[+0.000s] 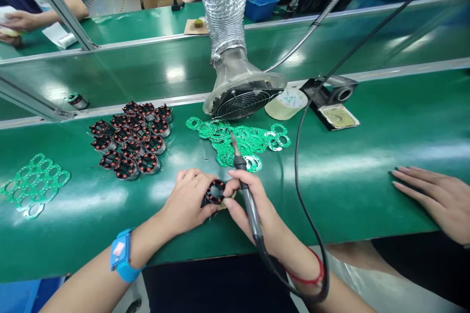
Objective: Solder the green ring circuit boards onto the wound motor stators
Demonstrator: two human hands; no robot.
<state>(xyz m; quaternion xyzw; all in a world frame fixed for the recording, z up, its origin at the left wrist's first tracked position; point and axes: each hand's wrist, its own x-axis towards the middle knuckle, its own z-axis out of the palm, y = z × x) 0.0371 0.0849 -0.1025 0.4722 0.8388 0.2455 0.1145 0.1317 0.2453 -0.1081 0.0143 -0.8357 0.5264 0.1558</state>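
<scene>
My left hand (189, 200), with a blue wrist strap (124, 256) behind it, is closed around a motor stator (215, 191) with dark core and copper windings. My right hand (253, 205) grips a soldering iron (249, 203) whose tip points up and away from me. Its thumb and forefinger also reach the stator's right side, near a small yellowish piece (228, 200) that I cannot make out clearly. Just beyond the hands lies a loose heap of green ring-shaped circuit boards (238, 142). Several more wound stators (134, 139) stand grouped to the left.
A fume extractor hood (244, 93) hangs over the boards. Behind it are a tape roll (286, 103) and a soldering iron stand (332, 100). The iron's black cable (299, 171) loops across the right. Another person's hand (433, 193) rests at right. Joined ring boards (36, 181) lie left.
</scene>
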